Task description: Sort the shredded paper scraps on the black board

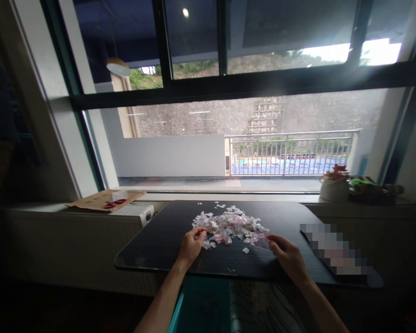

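A loose heap of small torn paper-like scraps (232, 224), white with pink patches, lies on the dark tabletop (152, 247). At the near left edge of the heap is my left hand (191, 247), thumb and fingers pinched together; whatever is between them is too small to make out. My right hand (289, 256) is at the heap's right edge, its fingertips closed on a thin, see-through piece (262, 243) that reaches toward the scraps. One scrap (246, 250) rests apart, nearer to me.
A blurred-out flat item (336, 252) lies at the table's right. On the sill behind are brown paper (90, 201) with red-handled scissors (116, 202), a white pot (334, 187) and green items (365, 185). Under the table's front edge is a teal object (208, 303).
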Motion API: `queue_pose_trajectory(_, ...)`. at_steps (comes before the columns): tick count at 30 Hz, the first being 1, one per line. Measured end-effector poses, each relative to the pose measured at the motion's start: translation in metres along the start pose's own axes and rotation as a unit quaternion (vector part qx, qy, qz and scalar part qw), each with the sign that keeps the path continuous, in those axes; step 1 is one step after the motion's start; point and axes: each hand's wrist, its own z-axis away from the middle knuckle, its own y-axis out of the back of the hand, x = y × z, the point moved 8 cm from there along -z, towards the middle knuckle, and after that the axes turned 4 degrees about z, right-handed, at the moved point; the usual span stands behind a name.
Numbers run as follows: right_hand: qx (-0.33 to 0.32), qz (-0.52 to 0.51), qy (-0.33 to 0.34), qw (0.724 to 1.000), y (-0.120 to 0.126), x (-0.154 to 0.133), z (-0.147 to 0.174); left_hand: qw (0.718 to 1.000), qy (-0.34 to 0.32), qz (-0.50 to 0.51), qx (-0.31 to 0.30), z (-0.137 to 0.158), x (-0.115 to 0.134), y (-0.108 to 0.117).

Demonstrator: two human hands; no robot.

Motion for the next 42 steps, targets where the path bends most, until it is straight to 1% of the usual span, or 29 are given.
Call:
queue_pose_trajectory(3,0.006,0.008,0.000,1.000,0.001,0.003,-0.002,1.000,-0.001,0.000,0.001,0.001,0.001,0.000)
queue_pose_trajectory(7,0.056,0.018,-0.011,0.998,0.009,0.007,-0.002,1.000,-0.003,0.002,0.002,0.000,0.002,0.000)
queue_pose_trajectory(12,0.032,0.010,-0.018,0.999,0.006,0.007,-0.001,1.000,-0.002,0.003,0.005,-0.001,0.001,0.000)
queue_pose_trajectory(15,0.040,0.006,-0.026,0.999,0.007,0.006,0.000,1.000,0.000,0.002,0.006,0.000,0.001,0.000)
queue_pose_trajectory(21,0.049,0.011,-0.013,0.999,0.010,0.002,0.001,1.000,0.002,0.001,0.007,-0.001,0.001,0.000)
queue_pose_trajectory(27,0.016,-0.001,-0.008,1.000,0.004,0.000,0.000,1.000,0.008,0.003,0.005,0.000,0.003,0.000)
queue_pose_trajectory(36,0.013,-0.011,-0.011,1.000,0.006,-0.005,0.003,1.000,0.013,0.006,0.005,0.003,0.007,0.001)
queue_pose_trajectory(42,-0.004,-0.020,-0.006,1.000,0.005,-0.010,0.005,1.000,0.013,0.008,0.006,0.003,0.008,0.002)
